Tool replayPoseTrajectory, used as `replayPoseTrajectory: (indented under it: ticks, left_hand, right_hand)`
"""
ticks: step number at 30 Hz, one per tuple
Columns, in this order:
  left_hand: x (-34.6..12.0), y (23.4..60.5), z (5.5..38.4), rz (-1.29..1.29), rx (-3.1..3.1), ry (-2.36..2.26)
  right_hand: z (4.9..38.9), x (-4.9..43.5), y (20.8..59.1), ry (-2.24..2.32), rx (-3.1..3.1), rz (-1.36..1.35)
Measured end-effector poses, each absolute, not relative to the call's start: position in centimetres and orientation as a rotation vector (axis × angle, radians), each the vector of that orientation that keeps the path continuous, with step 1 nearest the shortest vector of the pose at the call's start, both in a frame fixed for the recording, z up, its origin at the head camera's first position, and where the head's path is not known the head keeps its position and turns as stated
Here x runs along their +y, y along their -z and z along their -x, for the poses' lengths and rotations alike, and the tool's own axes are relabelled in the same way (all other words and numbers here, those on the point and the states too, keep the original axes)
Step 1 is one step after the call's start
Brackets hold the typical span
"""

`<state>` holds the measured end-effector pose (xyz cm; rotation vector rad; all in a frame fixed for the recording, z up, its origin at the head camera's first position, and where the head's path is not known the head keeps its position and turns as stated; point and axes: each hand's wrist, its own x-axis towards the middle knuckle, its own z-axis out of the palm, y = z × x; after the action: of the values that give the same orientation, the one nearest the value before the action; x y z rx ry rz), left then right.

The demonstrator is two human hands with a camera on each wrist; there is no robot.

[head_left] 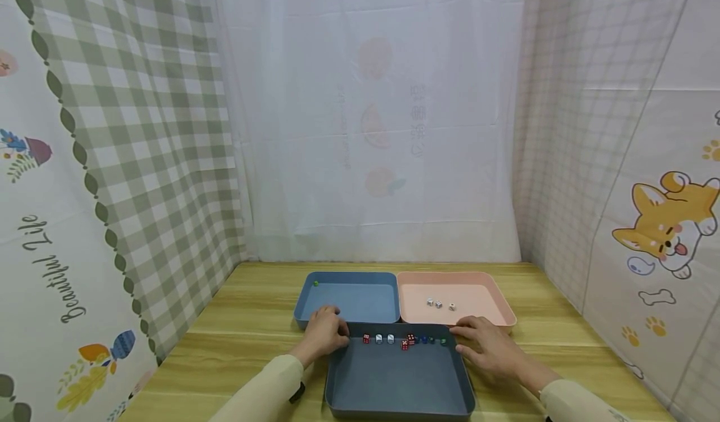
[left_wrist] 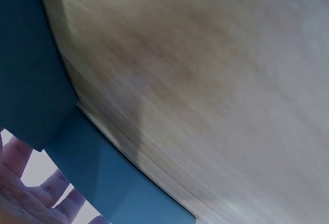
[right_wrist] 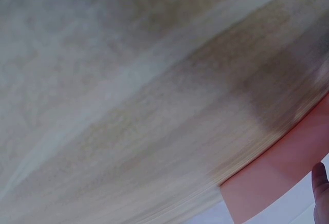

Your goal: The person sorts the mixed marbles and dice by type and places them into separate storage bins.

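Note:
A dark grey tray (head_left: 400,378) lies nearest the person, with a row of small dice along its far side: red dice (head_left: 366,339), white dice (head_left: 385,339), dark blue dice (head_left: 424,339) and green ones (head_left: 443,342). At its far left corner is the left hand (head_left: 323,334), fingers reaching toward the blue tray (head_left: 349,274). The right hand (head_left: 488,346) touches around the far right corner, its fingers extended near the pink tray (head_left: 450,277). In the left wrist view, spread fingers (left_wrist: 54,185) show behind the blue tray walls.
One green die (head_left: 316,283) sits in the blue tray's far left. The pink tray holds three whitish dice (head_left: 439,304). Both trays stand side by side behind the dark one on a wooden table (head_left: 236,341). Curtains (head_left: 371,128) hang around the table.

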<state>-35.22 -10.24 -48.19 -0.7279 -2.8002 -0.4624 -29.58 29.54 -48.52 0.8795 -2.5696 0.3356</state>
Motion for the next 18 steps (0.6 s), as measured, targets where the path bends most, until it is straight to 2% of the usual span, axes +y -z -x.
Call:
replayPoseTrajectory:
  ticks: [18]
  left_hand:
    - [-10.3, 47.1, 35.7, 0.723, -2.72, 0.695]
  right_hand:
    - [29.5, 29.5, 48.4, -0.349, -2.584, -0.866]
